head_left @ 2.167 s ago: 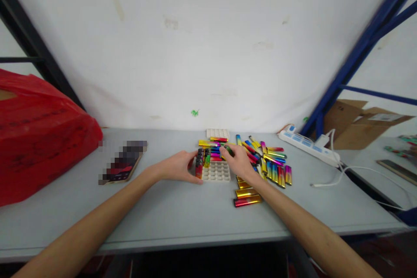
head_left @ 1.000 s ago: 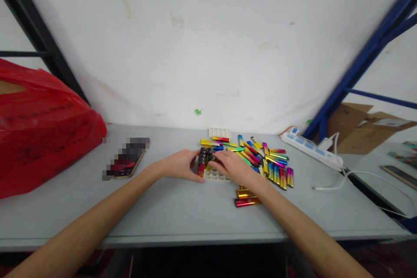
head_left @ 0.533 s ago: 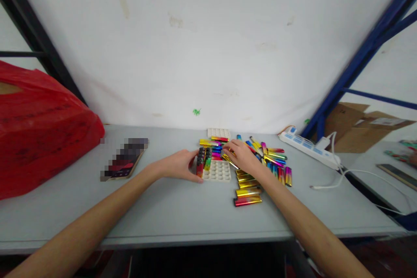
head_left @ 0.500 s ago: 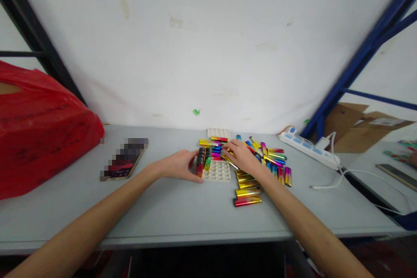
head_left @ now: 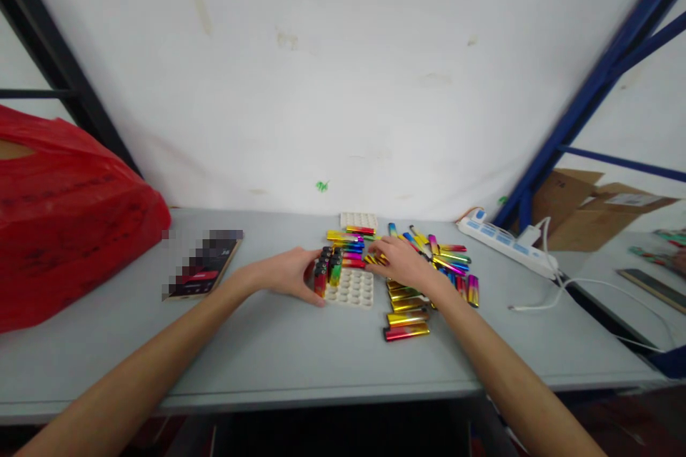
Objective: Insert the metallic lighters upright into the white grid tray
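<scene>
A grey table carries a red bag far left, a phone and a power strip (cable trailing right). The left hand cups the white tray edge beside standing lighters; those could topple if nudged. The right hand pinches a gold lighter above the tray, with the loose lighter pile crowding its wrist.
</scene>
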Tool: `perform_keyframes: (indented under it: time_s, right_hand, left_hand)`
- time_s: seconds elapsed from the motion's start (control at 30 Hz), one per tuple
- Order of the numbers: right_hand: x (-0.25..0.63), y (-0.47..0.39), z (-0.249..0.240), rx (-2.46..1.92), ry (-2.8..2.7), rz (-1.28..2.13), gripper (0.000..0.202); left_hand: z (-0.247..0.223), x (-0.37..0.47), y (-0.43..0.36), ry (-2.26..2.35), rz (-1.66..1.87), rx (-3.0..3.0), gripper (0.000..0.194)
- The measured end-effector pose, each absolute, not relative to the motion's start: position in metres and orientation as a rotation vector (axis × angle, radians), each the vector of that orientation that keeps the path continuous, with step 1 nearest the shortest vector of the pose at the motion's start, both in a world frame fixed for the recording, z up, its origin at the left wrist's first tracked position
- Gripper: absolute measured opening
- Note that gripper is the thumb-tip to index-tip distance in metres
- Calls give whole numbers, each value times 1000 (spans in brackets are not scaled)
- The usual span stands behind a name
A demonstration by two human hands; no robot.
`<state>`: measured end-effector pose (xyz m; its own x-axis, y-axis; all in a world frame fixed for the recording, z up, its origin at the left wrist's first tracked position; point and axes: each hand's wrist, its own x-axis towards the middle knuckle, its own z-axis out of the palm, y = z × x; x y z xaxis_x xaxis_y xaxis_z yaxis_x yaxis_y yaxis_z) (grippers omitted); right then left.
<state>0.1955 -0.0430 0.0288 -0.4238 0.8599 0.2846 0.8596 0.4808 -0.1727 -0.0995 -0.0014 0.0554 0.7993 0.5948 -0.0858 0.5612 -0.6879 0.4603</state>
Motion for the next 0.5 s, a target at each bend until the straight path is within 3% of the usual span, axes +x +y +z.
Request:
perform_keyframes:
  time_s: [0.27, 0.5]
  right_hand:
    - [195, -49, 30, -1523, -2450, -23, 18]
    - [196, -42, 28, -1417, -2090, 34, 30]
  left_hand:
    - [51, -95, -3, 974, 106, 2500, 74]
    - [46, -92, -2, 985, 122, 2542, 76]
